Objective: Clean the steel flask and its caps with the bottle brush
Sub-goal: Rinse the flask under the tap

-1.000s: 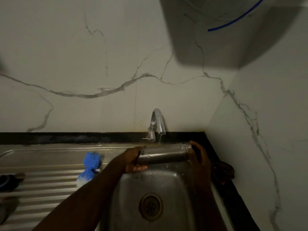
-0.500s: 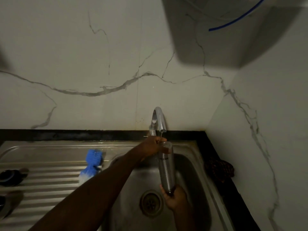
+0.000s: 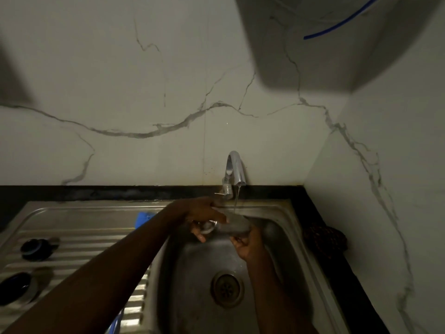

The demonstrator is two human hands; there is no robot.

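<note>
- Steel flask [image 3: 232,225] lies roughly level over the sink [image 3: 284,237], under a thin stream from the tap [image 3: 234,168]; left hand [image 3: 204,216] curls round its near end, right hand [image 3: 248,244] holds it from beneath. Blur hides the exact finger placement.
- Risk: wet steel in either grip may slip and drop into the basin directly below.
- Risk: water striking the flask's side may splash onto the counter to the right.
- Bottle brush [image 3: 144,218] lies left of the left grip, partly hidden by the arm; two dark caps [image 3: 36,248] sit further left, not yet in hand.
</note>
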